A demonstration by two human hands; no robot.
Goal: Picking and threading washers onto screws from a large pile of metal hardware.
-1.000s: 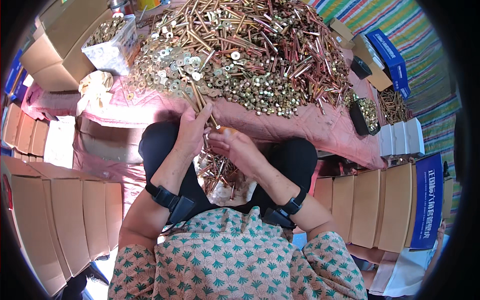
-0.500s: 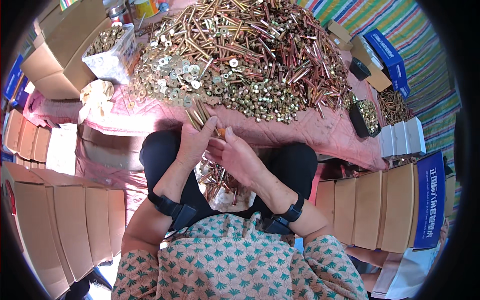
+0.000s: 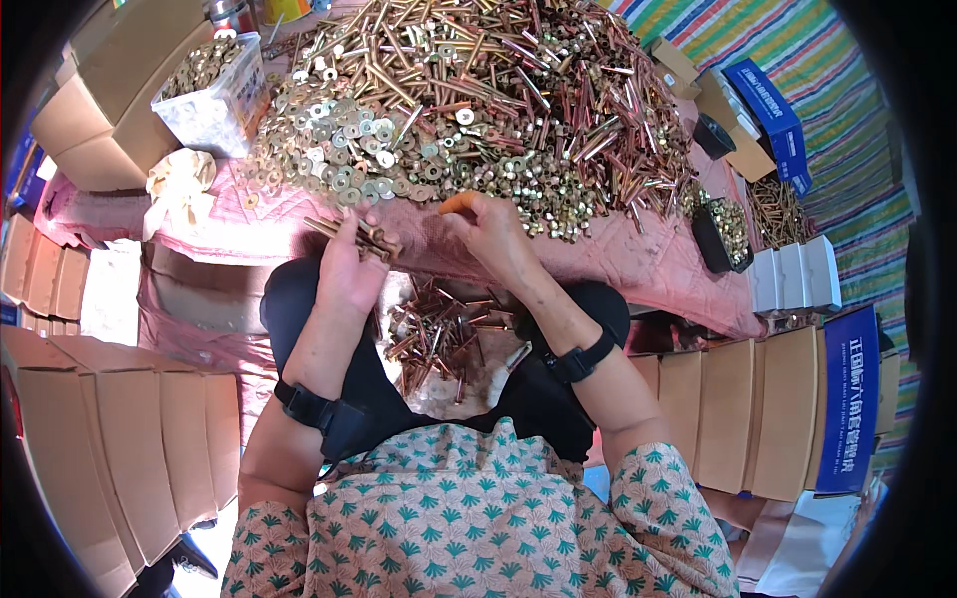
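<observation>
My left hand (image 3: 351, 267) is closed around several long brass-coloured bolts (image 3: 329, 231) above my left knee, just off the near edge of the table. Their ends stick out on both sides of the fingers. My right hand (image 3: 493, 234) hovers over the table's front edge, with an orange cover on one fingertip. Its thumb and forefinger are a little apart, and nothing shows between them. Flat washers (image 3: 344, 164) lie in a heap beyond my hands. Small nuts (image 3: 533, 194) are piled beside them, and a large mound of bolts (image 3: 469, 60) rises behind.
A pink quilted cloth (image 3: 638, 264) covers the table. Loose bolts (image 3: 439, 334) lie below, between my knees. A clear tub (image 3: 214, 110) of washers stands at left, a black tray (image 3: 720, 244) of nuts at right. Cardboard boxes (image 3: 130, 429) flank me. Another person's arm (image 3: 733, 506) shows at lower right.
My hands have parted. The left moved left and down with the bolts; the right moved up and right to the table edge. The loose bolts between my knees show more fully.
</observation>
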